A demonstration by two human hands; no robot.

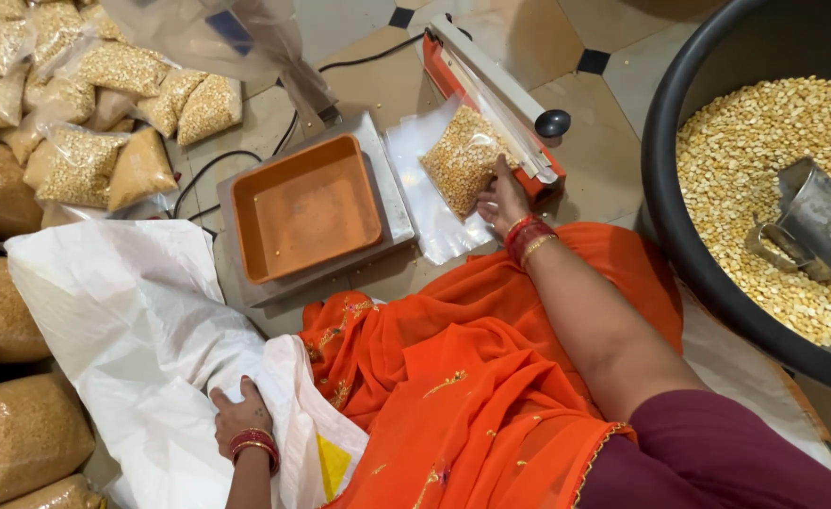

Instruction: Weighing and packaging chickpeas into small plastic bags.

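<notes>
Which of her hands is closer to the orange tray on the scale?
Right. The right hand rests on the grain pouch at the sealer, just right of the orange tray. The left hand lies on the white sack, well below it.

Beige tiled floor [613, 123] with small dark diamond insets [590, 61] at the tile corners. Even, soft light, no hard shadows. Black cable [210, 170] snaking across the tiles. Filled clear bags [76, 123] heaped at upper left, larger brown sacks [6, 311] stacked along the left edge. White sheet [123, 311] spread over the floor. No walls or windows in view.
</notes>
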